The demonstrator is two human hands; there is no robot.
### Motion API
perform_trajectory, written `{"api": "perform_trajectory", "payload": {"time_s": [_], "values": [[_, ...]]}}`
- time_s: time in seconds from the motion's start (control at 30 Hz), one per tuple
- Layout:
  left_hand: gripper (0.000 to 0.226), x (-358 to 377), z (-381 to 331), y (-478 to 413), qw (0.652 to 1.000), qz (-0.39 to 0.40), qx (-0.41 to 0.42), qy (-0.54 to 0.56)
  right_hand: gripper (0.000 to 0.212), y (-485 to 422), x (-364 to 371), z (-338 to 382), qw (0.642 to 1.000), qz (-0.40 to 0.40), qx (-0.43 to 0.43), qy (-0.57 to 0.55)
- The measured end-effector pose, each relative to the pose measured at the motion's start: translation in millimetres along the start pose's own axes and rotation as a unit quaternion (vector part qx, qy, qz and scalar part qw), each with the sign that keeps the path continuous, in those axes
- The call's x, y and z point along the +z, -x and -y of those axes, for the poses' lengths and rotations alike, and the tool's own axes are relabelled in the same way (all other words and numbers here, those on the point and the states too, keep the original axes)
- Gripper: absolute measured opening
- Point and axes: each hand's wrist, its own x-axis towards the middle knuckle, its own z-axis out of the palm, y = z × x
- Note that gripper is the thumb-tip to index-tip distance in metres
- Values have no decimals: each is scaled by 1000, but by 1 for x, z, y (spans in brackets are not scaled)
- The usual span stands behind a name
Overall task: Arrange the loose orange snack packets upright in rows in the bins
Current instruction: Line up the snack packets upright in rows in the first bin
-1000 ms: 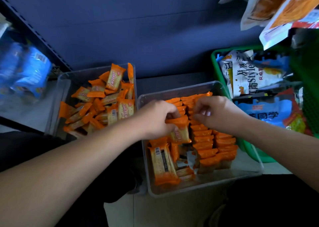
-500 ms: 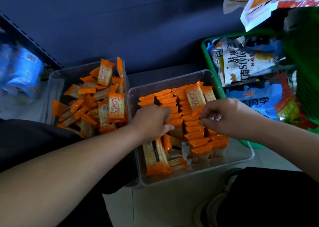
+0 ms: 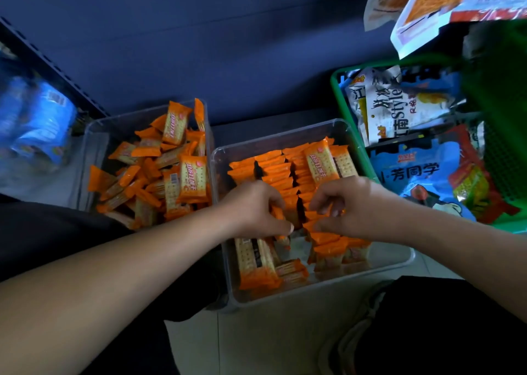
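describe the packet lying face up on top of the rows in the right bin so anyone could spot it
Find the right clear bin beside the green basket. At its far right corner lies the face-up packet, label showing, while its neighbours stand on edge.

White crinkled foil snack bag in green plastic basket reads "Style" with "南"; blue glossy snack bag below reads "芳同学"; orange packet print too blurred to read.

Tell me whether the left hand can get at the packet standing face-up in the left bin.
Probably yes. The left hand is busy in the right bin, but the upright packet sits atop the left bin's open pile, just beyond the bin wall, with nothing covering it.
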Motion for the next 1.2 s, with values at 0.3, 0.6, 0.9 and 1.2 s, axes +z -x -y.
{"api": "perform_trajectory", "payload": {"time_s": [0.3, 0.6, 0.9, 1.2], "values": [[35, -37, -7, 41, 860, -104, -140, 479, 30, -10, 15, 39, 971, -25, -19, -237], [22, -47, 11, 63, 921, -102, -30, 376, 27, -12, -6, 52, 894, 79, -16, -440], [23, -33, 13, 52, 944, -135, 6, 301, 35, -26, -9, 51, 933, -6, -5, -360], [46, -9, 35, 53, 982, 34, 61, -177, 18, -49, 23, 14, 987, 21, -5, 159]]}}
